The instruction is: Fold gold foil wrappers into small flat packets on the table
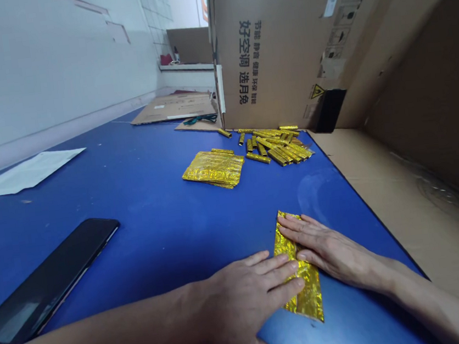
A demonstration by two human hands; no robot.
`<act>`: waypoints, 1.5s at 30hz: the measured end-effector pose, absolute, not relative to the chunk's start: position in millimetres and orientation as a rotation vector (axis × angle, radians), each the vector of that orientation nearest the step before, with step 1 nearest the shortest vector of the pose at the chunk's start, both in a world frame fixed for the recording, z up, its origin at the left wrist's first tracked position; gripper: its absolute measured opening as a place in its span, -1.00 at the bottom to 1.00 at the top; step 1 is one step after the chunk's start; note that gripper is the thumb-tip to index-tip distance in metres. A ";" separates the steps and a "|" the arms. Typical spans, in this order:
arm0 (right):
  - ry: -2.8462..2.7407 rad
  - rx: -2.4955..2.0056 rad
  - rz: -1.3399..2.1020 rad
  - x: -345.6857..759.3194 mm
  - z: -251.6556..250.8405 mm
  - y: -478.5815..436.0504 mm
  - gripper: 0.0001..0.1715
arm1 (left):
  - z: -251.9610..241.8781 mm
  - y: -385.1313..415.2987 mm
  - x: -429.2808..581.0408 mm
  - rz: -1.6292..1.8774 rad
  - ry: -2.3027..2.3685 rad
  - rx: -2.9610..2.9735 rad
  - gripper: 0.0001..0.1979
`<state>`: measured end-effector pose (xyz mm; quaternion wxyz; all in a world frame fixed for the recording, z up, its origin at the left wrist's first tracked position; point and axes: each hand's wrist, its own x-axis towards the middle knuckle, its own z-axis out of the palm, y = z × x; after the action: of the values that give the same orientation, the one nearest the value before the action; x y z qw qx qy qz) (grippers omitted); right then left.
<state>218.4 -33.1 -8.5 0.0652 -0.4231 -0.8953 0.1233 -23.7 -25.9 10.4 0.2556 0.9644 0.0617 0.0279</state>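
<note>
On the blue table in front of me lies a sheet of shiny gold foil paper (305,297), with a lengthwise fold visible. My left hand (254,293) lies flat, its fingertips resting on the sheet's left side and the thumb spread away. The fingers of my right hand (320,241) are stretched out and press on the far part of the same sheet from the right. Further off sits a stack of flat gold foil sheets (214,168). Behind it to the right is a pile of rolled or folded gold foil pieces (278,145).
A black smartphone (54,275) lies at the left, with a white paper sheet (26,172) beyond it. A large cardboard box (279,67) stands behind the pile. Flattened cardboard (176,107) lies at the back, and more cardboard (383,176) borders the table's right edge.
</note>
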 end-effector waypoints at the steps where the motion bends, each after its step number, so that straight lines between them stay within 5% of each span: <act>1: -2.703 -1.282 0.376 218.0 -7.9 -33.3 -0.45 | 10.8 -26.1 -23.6 0.086 0.164 2.622 -0.17; 19: -2.246 -1.813 0.168 243.3 -17.5 8.9 -0.35 | 13.7 -26.6 -22.6 0.027 0.175 2.635 -0.17; 40: -2.205 -1.782 0.270 236.8 -5.7 5.0 -0.28 | 15.2 -26.7 -21.8 0.065 0.166 2.634 -0.19; 45: -2.485 -1.359 0.513 198.6 13.8 -34.4 -0.40 | 15.6 -27.4 -20.2 0.099 0.170 2.650 -0.20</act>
<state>198.6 -34.4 13.8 0.1313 -0.4682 -0.8558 0.1767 -20.2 -27.4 15.6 0.2398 0.9682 0.0621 0.0362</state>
